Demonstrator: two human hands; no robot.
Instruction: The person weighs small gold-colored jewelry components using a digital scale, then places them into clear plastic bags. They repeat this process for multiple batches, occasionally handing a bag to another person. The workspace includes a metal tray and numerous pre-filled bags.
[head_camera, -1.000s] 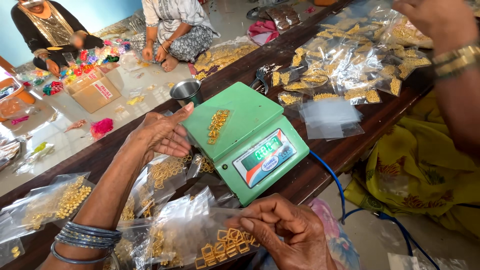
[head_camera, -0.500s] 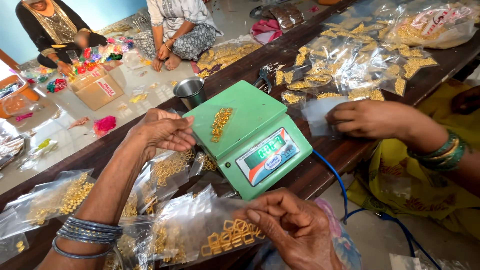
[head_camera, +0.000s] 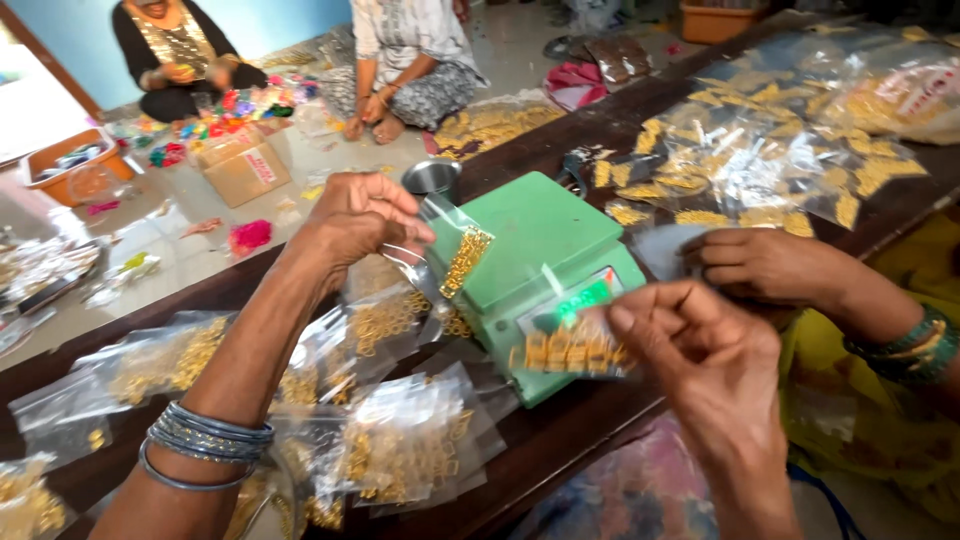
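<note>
The left hand (head_camera: 360, 215) hangs over the left edge of the green scale (head_camera: 535, 275), its fingers (head_camera: 405, 228) pinched shut on the mouth of a small clear bag (head_camera: 452, 250). The bag slants down and to the right from that pinch, so its long axis runs from the fingertips toward the scale's platform, and a short strip of gold pieces (head_camera: 466, 260) lies inside it along the same slant, just above the platform's left side. The right hand (head_camera: 705, 350) is raised in front of the scale's near right corner, thumb and fingers closed on a second strip of gold pieces (head_camera: 570, 350) that runs nearly level, left to right, and covers part of the scale's display. That strip points leftward, toward the bag; the bag's open end is up at the left fingers, above and left of the strip's near tip, with the scale's top between the two. The left hand is the nearer one to the bag's mouth; the right is nearer the display. A co-worker's hand (head_camera: 765, 265), with green bangles at the wrist, rests on the surface (head_camera: 560, 450) just right of the scale. More filled bags (head_camera: 400, 450) lie along the surface's near edge under the left forearm, and a steel cup (head_camera: 432, 180) stands behind the scale.
</note>
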